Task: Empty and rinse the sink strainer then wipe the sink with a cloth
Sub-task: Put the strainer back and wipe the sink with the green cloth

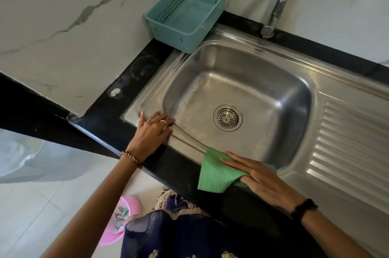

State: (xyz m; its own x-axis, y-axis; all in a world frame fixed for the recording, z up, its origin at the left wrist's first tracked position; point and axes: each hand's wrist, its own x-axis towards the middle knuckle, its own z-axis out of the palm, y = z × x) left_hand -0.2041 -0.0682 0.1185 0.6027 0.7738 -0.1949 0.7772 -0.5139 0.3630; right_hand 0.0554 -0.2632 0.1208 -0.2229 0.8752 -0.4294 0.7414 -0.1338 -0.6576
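Surroundings: marble-veined wall behind a black stone desk (105,131) carrying a steel sink (237,81) with a ribbed drainboard (347,148) on its right.
Strainer (227,118): round, seated flat in the drain at the middle of the sink floor.
Cloth (216,170): green, spread on the sink's near rim, long axis running along that rim, one corner hanging over the desk edge.
Right hand (261,177): flat on the cloth, fingers (233,161) extended, pressing rather than gripping.
Left hand (153,131): resting released on the sink's near-left rim.
Basket (187,11): teal, at the sink's far-left corner.
Faucet (277,7): behind the sink.
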